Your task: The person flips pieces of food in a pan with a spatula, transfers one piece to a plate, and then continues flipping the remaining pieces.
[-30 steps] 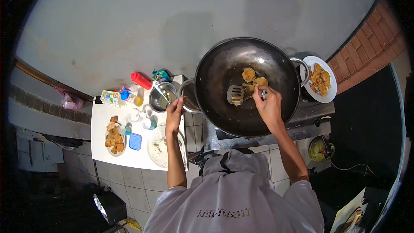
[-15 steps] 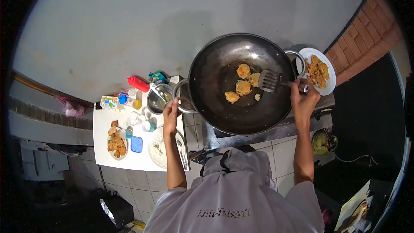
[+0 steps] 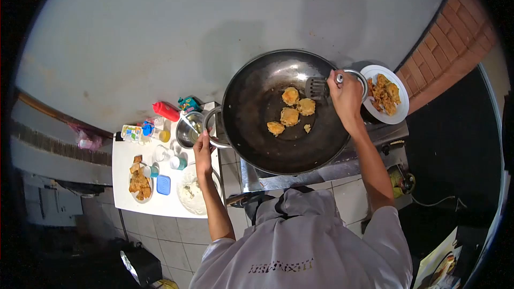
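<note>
Head camera view, looking straight down: 1 dark wok (image 3: 251, 101) sits on a metal stove (image 3: 257, 175), with 4 golden fritters (image 3: 290, 116) clustered near its middle and 1 small crumb (image 3: 307, 128) beside them. The wok has 2 loop handles. The person's left hand (image 3: 202, 152) has its grip closed around the left handle (image 3: 210, 127), fingers wrapped over the metal loop. The right hand (image 3: 347, 95) has its grip clenched on the shaft of 1 slotted spatula (image 3: 317, 86), whose blade hangs over the far right side of the wok. The blade is just beside the uppermost fritter; whether it touches cannot be told. The fritters lie between the 2 hands, much nearer the right one, just left of the spatula blade. Just right of the right hand, 1 white plate (image 3: 400, 113) carries a heap of fried pieces. Left of the stove, 1 white table (image 3: 122, 195) bears 1 steel bowl (image 3: 187, 131), 1 red bottle (image 3: 167, 111), 1 small plate of browned pieces (image 3: 139, 182), 1 blue square lid (image 3: 164, 184) and 1 white bowl (image 3: 190, 191) of pale mixture.
</note>
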Available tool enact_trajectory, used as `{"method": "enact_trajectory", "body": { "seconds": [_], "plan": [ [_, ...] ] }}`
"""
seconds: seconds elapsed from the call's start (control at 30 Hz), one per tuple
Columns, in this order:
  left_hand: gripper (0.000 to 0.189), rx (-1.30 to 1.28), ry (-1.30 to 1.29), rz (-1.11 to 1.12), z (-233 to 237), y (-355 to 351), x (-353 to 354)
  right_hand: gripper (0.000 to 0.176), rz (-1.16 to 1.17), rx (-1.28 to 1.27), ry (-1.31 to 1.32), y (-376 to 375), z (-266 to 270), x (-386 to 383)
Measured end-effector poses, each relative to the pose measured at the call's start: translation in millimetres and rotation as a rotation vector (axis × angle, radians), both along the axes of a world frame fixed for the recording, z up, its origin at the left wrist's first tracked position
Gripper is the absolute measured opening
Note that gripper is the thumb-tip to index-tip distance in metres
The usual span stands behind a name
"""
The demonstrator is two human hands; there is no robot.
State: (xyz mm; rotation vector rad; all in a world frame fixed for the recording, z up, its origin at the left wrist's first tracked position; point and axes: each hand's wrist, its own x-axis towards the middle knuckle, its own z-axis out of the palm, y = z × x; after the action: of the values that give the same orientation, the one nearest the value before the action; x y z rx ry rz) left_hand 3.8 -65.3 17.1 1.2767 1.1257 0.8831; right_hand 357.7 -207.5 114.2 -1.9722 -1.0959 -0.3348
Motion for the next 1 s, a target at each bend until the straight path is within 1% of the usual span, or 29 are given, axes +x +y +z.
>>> {"method": "enact_trajectory", "body": {
  "seconds": [0.1,0.17,0.27,0.33,0.43,0.5,0.63,0.7,0.9,1.0],
  "plan": [
    [0.044,0.019,-0.002,-0.002,-5,1,-3,0.018,0.066,0.054,-0.079,22,-13,0],
    [0.041,0.037,0.016,0.011,-5,0,-2,0.019,0.114,0.041,-0.056,31,-22,1],
    [0.040,0.012,0.004,0.033,-3,-1,0,0.020,0.094,-0.075,-0.052,39,-27,1],
    [0.041,0.041,0.004,0.026,-5,0,-1,0.020,0.094,-0.092,-0.059,40,-28,2],
    [0.042,0.047,0.001,0.015,-9,1,-3,0.023,0.085,-0.100,-0.046,42,-23,0],
    [0.042,0.031,-0.019,0.011,-7,2,0,0.024,0.069,-0.081,0.044,45,-21,2],
    [0.043,0.044,-0.018,0.020,0,-1,2,0.026,0.052,-0.049,0.045,51,-21,4],
    [0.043,0.044,-0.025,0.012,-2,0,1,0.026,0.069,-0.023,0.071,54,-17,1],
    [0.044,0.022,-0.015,0.008,-7,3,0,0.026,0.116,0.027,0.040,62,-5,-15],
    [0.044,0.021,-0.017,0.016,-6,2,0,0.027,0.152,0.051,0.087,65,3,-24]
  ]
}}
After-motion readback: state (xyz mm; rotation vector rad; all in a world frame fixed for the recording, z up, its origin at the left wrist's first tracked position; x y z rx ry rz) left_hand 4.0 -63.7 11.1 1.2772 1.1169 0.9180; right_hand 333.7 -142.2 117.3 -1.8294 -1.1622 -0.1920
